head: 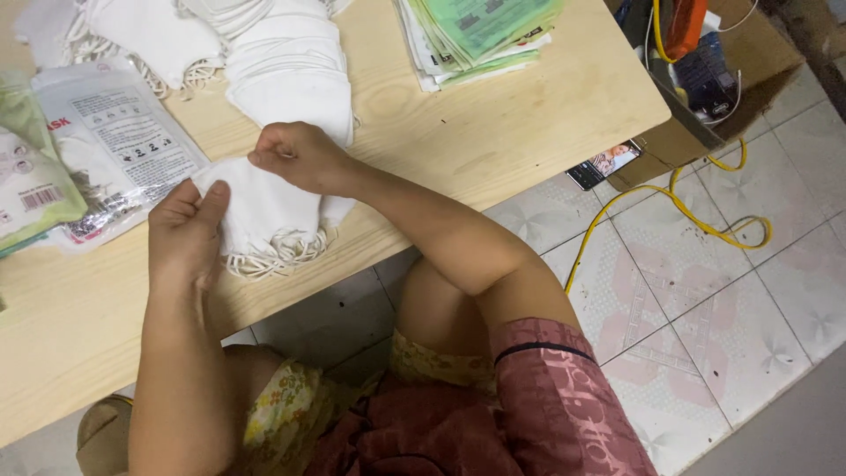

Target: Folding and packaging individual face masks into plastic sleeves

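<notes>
Pale wooden desk over tiled floor, seen from the head camera. Near its front edge, the left hand and right hand pinch a small stack of white masks, fingers clamped on it. More white masks and green packets lie behind.

Home packing workshop: low wooden table, mask piles, tiled floor.

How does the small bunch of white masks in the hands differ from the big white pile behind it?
The bunch lies at the table's near edge, pinched by both hands; the pile sits farther back, untouched. The bunch is smaller than the pile. Loose ear loops spill from the bunch's front edge. Both are plain white masks on the wooden table.
</notes>
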